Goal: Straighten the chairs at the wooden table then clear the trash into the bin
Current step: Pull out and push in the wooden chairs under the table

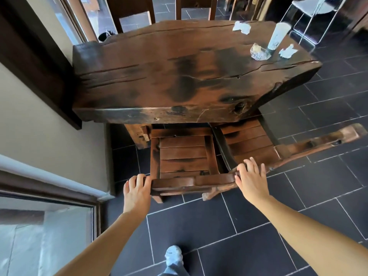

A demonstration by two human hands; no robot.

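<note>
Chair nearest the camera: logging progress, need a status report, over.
Left hand and right hand grip chair back, one each end. Seat partly under wooden table. Second chair askew beside right hand. Trash on tabletop.

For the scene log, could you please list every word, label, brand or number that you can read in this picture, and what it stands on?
None: no word, label, brand, number or sign can be read anywhere in this view.
The tall pale cup is mottled and blurred; no lettering can be made out on it.
The paper scraps, clear wrapper, wooden table and near chair show no print.
</note>
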